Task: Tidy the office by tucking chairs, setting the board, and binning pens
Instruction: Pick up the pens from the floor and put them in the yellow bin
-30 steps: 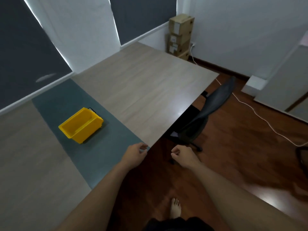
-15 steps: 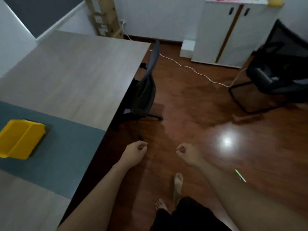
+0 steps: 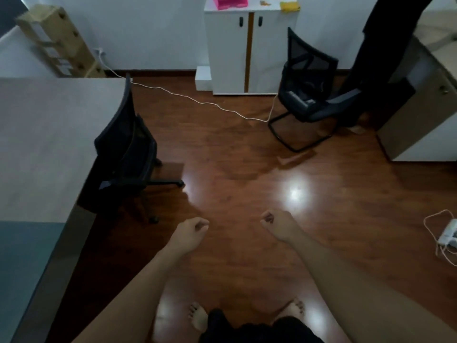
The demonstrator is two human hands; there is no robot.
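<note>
A black swivel chair point(image 3: 126, 147) stands tucked against the right edge of the wooden table point(image 3: 44, 134) at the left. A second black mesh chair point(image 3: 309, 82) on a sled base stands out on the floor at the far right, in front of a white cabinet point(image 3: 249, 50). My left hand point(image 3: 190, 231) and my right hand point(image 3: 277, 225) hang over the bare floor in loose fists, holding nothing. No pens, bin or board are in view.
A white cable point(image 3: 197, 101) runs across the wood floor to the far chair. A power strip point(image 3: 448, 233) with cord lies at the right edge. Cardboard boxes point(image 3: 57, 43) stack in the far left corner. A desk point(image 3: 425, 100) and a dark hanging garment stand at the right.
My view has swung right, away from the table and the yellow bin, toward the open floor and the far chair. My left hand has left the table edge. Both hands stay curled.
</note>
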